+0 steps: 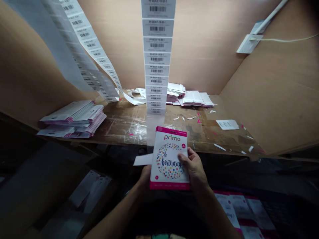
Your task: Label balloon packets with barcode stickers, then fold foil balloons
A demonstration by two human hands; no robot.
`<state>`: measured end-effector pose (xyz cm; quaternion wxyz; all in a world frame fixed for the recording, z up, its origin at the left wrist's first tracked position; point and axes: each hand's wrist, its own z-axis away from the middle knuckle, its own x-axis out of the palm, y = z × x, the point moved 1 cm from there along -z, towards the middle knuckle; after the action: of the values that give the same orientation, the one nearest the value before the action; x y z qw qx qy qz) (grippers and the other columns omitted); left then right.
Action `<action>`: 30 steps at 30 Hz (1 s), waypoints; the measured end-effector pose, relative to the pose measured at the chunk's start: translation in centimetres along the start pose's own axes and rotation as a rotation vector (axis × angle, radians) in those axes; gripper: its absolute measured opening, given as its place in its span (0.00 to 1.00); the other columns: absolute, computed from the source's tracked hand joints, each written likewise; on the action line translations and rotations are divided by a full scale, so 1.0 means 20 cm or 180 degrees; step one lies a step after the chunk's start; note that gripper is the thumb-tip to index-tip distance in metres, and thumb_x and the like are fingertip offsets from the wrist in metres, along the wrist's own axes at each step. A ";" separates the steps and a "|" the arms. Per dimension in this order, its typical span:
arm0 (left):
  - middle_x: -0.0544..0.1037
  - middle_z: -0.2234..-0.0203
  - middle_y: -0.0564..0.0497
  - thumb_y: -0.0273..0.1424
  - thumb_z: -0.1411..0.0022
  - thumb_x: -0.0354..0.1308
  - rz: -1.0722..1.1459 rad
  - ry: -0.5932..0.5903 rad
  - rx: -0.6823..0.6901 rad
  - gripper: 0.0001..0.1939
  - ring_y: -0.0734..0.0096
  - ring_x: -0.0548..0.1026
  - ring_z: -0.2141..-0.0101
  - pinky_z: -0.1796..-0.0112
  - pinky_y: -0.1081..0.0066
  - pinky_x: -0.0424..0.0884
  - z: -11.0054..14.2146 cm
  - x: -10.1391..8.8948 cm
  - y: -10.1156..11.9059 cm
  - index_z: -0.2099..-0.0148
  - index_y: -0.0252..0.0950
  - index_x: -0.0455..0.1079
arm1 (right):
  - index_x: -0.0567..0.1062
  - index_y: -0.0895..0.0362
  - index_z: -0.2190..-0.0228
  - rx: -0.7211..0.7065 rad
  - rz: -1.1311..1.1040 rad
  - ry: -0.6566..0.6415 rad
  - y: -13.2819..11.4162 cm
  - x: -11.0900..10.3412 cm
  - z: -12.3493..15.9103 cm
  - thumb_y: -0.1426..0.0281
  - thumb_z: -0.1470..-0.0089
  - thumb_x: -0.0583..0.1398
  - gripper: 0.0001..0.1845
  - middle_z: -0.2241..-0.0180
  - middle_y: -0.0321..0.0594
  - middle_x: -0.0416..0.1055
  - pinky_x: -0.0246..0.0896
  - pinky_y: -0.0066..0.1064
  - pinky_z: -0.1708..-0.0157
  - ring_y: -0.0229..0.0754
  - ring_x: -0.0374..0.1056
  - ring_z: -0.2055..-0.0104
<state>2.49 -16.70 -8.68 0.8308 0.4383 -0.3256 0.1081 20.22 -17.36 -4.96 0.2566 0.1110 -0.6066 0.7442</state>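
Observation:
In front of me is a flat white-and-pink packet (169, 167) marked "prima", with a round dotted print and the word "birthday". My right hand (195, 167) grips its right edge, thumb on the front and fingers behind. At the lower left edge is my left hand (146, 176), holding the packet from behind; most of its fingers are hidden. A blank white strip (143, 160) sticks out to the left from behind the packet. Just beyond it hangs a long strip of barcode labels (157, 59), its lower end near the shelf edge.
Stacked packets (74, 118) lie at the shelf's left, and more packets (191, 98) at the back. Other label strips (92, 46) droop at the left. Paper scraps and a loose label sheet (227, 124) lie on the shelf (124, 124). More pink-edged packets (239, 209) are below right.

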 end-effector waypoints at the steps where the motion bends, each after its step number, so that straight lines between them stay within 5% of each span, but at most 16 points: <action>1: 0.85 0.58 0.37 0.52 0.49 0.70 0.0111 0.0029 -0.0113 0.32 0.33 0.80 0.49 0.50 0.40 0.76 0.01 0.01 0.02 0.48 0.36 0.78 | 0.72 0.54 0.57 -0.0002 0.0076 0.0027 0.00 -0.02 0.00 0.60 0.56 0.77 0.29 0.59 0.45 0.82 0.79 0.49 0.60 0.56 0.81 0.61; 5: 0.84 0.55 0.37 0.58 0.39 0.62 0.0179 0.0286 -0.0127 0.35 0.39 0.82 0.52 0.53 0.42 0.79 0.05 0.05 0.05 0.42 0.36 0.74 | 0.70 0.53 0.56 -0.0009 0.0369 -0.0043 0.01 -0.07 0.02 0.60 0.53 0.76 0.29 0.60 0.43 0.82 0.79 0.45 0.63 0.53 0.80 0.63; 11: 0.86 0.62 0.39 0.60 0.41 0.63 -0.0432 0.1027 0.0467 0.34 0.44 0.84 0.58 0.60 0.53 0.82 0.07 0.04 0.05 0.50 0.34 0.77 | 0.66 0.52 0.54 -0.0110 0.0536 -0.0121 0.05 -0.05 0.04 0.60 0.49 0.74 0.29 0.57 0.42 0.80 0.79 0.42 0.63 0.51 0.80 0.61; 16: 0.85 0.60 0.39 0.58 0.40 0.64 -0.0833 0.0545 0.0669 0.34 0.45 0.83 0.56 0.58 0.56 0.81 0.12 0.06 0.10 0.48 0.33 0.77 | 0.65 0.51 0.53 -0.0169 0.0637 -0.0175 0.09 -0.03 0.03 0.61 0.48 0.73 0.29 0.58 0.41 0.80 0.79 0.41 0.61 0.50 0.79 0.60; 20: 0.85 0.62 0.39 0.56 0.41 0.66 -0.0946 0.0541 0.0755 0.33 0.45 0.84 0.58 0.58 0.56 0.80 0.12 0.05 0.11 0.49 0.30 0.78 | 0.64 0.49 0.51 -0.0358 0.0838 -0.0272 0.13 -0.03 0.04 0.63 0.46 0.72 0.28 0.54 0.39 0.79 0.78 0.41 0.57 0.50 0.79 0.57; 30: 0.85 0.58 0.36 0.42 0.45 0.75 -0.0494 0.0308 0.0111 0.29 0.49 0.84 0.61 0.57 0.57 0.81 0.12 -0.03 0.10 0.47 0.29 0.76 | 0.62 0.49 0.53 -0.0363 0.0812 -0.0548 0.15 0.01 0.05 0.66 0.47 0.71 0.28 0.52 0.39 0.77 0.77 0.38 0.57 0.47 0.78 0.56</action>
<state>0.09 -17.39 -6.85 0.8437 0.4709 -0.2482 0.0701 18.29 -18.73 -7.19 0.1130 0.0817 -0.6768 0.7228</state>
